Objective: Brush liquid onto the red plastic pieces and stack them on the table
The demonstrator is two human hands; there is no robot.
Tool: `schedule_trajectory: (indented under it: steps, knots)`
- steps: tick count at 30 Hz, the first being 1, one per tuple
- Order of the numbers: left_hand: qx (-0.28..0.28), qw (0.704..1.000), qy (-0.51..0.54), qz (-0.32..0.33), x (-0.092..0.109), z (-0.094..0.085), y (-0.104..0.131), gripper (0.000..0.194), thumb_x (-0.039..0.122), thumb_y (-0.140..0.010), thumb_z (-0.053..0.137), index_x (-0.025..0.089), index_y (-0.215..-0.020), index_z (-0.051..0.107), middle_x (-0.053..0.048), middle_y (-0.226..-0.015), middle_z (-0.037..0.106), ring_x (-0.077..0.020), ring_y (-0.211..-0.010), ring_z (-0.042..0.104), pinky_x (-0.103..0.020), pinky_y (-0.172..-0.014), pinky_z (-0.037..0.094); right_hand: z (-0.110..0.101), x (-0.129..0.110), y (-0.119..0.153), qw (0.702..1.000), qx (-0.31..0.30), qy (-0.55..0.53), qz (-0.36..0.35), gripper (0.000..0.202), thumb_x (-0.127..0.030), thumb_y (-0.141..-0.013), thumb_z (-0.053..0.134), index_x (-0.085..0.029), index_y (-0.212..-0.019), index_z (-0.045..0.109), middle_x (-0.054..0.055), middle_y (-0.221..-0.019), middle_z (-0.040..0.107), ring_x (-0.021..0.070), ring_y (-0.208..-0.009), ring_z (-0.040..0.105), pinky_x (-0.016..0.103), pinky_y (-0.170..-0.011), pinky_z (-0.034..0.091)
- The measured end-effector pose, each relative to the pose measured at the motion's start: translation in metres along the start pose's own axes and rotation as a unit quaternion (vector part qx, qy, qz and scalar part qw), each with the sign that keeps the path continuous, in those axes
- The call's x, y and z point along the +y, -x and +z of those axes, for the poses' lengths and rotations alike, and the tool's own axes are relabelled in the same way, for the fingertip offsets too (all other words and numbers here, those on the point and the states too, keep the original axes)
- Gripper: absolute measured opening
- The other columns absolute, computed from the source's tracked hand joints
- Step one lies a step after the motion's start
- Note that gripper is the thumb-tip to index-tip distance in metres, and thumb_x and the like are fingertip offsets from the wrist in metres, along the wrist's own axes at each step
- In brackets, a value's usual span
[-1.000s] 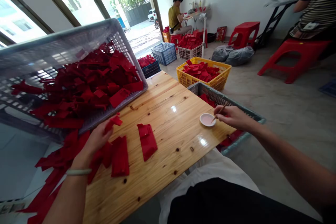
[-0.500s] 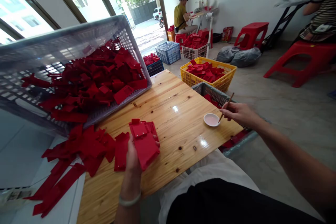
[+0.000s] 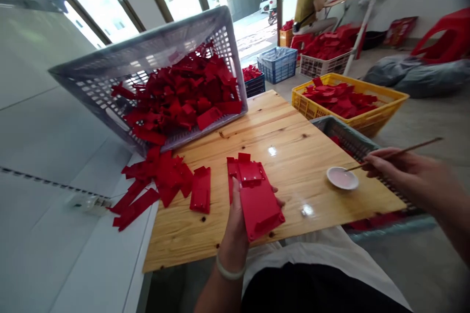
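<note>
My left hand (image 3: 238, 215) grips red flat pieces (image 3: 259, 200) above the wooden table (image 3: 293, 142), its thumb on the near side and fingertips showing at the right edge. Between the fingers of my right hand (image 3: 389, 164) is a thin brush (image 3: 416, 147), whose tip rests in a small white dish (image 3: 342, 178) of pale pinkish liquid. A separate red piece (image 3: 200, 190) lies left of my left hand. Beyond it spreads a loose pile of red pieces (image 3: 165, 176).
A tilted grey crate (image 3: 147, 52) full of red pieces stands at the table's back left. Past the right edge are a dark crate (image 3: 352, 139) and a yellow crate (image 3: 389, 100). A seated person (image 3: 308, 2) works farther back.
The view has turned left. The brush now leans lower, its tip still in the dish. One red piece now lies apart from my left hand, which keeps its hold on the others.
</note>
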State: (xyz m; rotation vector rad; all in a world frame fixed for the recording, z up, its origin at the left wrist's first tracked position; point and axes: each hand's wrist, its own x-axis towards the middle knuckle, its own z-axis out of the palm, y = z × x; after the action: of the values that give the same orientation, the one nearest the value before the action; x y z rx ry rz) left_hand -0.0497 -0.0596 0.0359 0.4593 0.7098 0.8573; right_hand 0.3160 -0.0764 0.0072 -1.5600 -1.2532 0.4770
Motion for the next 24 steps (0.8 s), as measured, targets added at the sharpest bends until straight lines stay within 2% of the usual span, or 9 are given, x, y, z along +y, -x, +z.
schedule_trajectory:
  steps: [2,3,4,6,9,13,18,21,24]
  knots:
    - [-0.008,1.000,-0.003,-0.019,-0.003,0.005,-0.001,0.095,0.086,-0.097,0.033,0.004,-0.106,0.081,-0.023,-0.090,0.079,-0.0288,-0.077,0.077,-0.037,-0.069,0.064,0.011,-0.031,0.012,0.997,0.035,-0.056,0.031,0.018,-0.054,-0.098,0.074,-0.037,-0.099,0.080,0.004,-0.086,0.081,0.0295,-0.084,0.079,0.035,-0.066,0.066]
    - [-0.006,1.000,-0.001,-0.022,-0.005,0.007,-0.001,0.096,0.085,-0.098,0.031,0.003,-0.104,0.081,-0.024,-0.089,0.079,-0.0282,-0.075,0.077,-0.036,-0.067,0.063,0.018,-0.049,0.020,0.993,0.031,-0.103,0.040,0.017,-0.051,-0.099,0.073,-0.035,-0.099,0.079,0.005,-0.091,0.081,0.0309,-0.091,0.079,0.039,-0.077,0.068]
    - [-0.003,1.000,0.004,-0.026,-0.006,0.010,-0.001,0.097,0.085,-0.099,0.031,0.002,-0.103,0.081,-0.024,-0.087,0.079,-0.0280,-0.074,0.077,-0.035,-0.065,0.062,0.027,-0.067,0.028,0.987,0.023,-0.152,0.040,0.018,-0.052,-0.099,0.072,-0.035,-0.098,0.079,0.005,-0.090,0.080,0.0312,-0.089,0.079,0.042,-0.082,0.068]
    - [0.002,1.000,0.011,-0.028,-0.010,0.016,-0.001,0.096,0.084,-0.099,0.032,0.001,-0.104,0.080,-0.023,-0.085,0.079,-0.0277,-0.073,0.077,-0.034,-0.064,0.061,0.045,-0.099,0.043,0.978,0.001,-0.203,0.039,0.018,-0.050,-0.097,0.077,-0.032,-0.097,0.080,0.006,-0.090,0.080,0.0301,-0.083,0.077,0.047,-0.083,0.068]
    - [0.004,1.000,0.013,-0.018,-0.015,0.021,0.001,0.096,0.086,-0.097,0.034,0.002,-0.103,0.081,-0.022,-0.085,0.079,-0.0280,-0.072,0.077,-0.032,-0.063,0.060,0.070,-0.125,0.057,0.969,-0.022,-0.248,0.001,0.013,-0.043,-0.098,0.077,-0.030,-0.097,0.080,0.003,-0.086,0.078,0.0240,-0.076,0.076,0.042,-0.077,0.068]
    - [-0.005,0.999,0.004,-0.034,-0.018,0.019,0.004,0.099,0.090,-0.094,0.035,0.003,-0.104,0.081,-0.023,-0.083,0.079,-0.0300,-0.070,0.077,-0.035,-0.064,0.059,0.090,-0.127,0.059,0.962,-0.063,-0.258,-0.060,0.012,-0.040,-0.102,0.073,-0.029,-0.100,0.078,0.002,-0.082,0.078,0.0215,-0.074,0.076,0.036,-0.072,0.067]
    - [0.001,0.999,0.011,-0.038,-0.018,0.017,0.007,0.096,0.089,-0.095,0.036,0.006,-0.115,0.080,-0.023,-0.093,0.081,-0.0332,-0.081,0.078,-0.038,-0.068,0.060,0.099,-0.122,0.054,0.959,-0.075,-0.269,-0.057,0.011,-0.039,-0.102,0.072,-0.029,-0.100,0.078,0.002,-0.081,0.079,0.0225,-0.073,0.078,0.036,-0.069,0.068]
    - [0.008,0.999,0.000,-0.036,-0.017,0.021,0.007,0.099,0.089,-0.094,0.036,0.005,-0.126,0.076,-0.025,-0.100,0.081,-0.0379,-0.089,0.079,-0.044,-0.076,0.062,0.101,-0.121,0.053,0.955,-0.087,-0.275,-0.063,0.010,-0.038,-0.102,0.072,-0.029,-0.101,0.077,0.001,-0.084,0.081,0.0209,-0.072,0.078,0.034,-0.071,0.068]
    - [0.016,0.999,-0.008,-0.027,-0.017,0.025,0.008,0.098,0.089,-0.094,0.036,0.005,-0.130,0.075,-0.025,-0.104,0.081,-0.0378,-0.090,0.079,-0.044,-0.077,0.062,0.101,-0.123,0.053,0.958,-0.090,-0.266,-0.056,0.012,-0.040,-0.103,0.072,-0.029,-0.101,0.077,0.001,-0.085,0.081,0.0200,-0.073,0.079,0.033,-0.073,0.067]
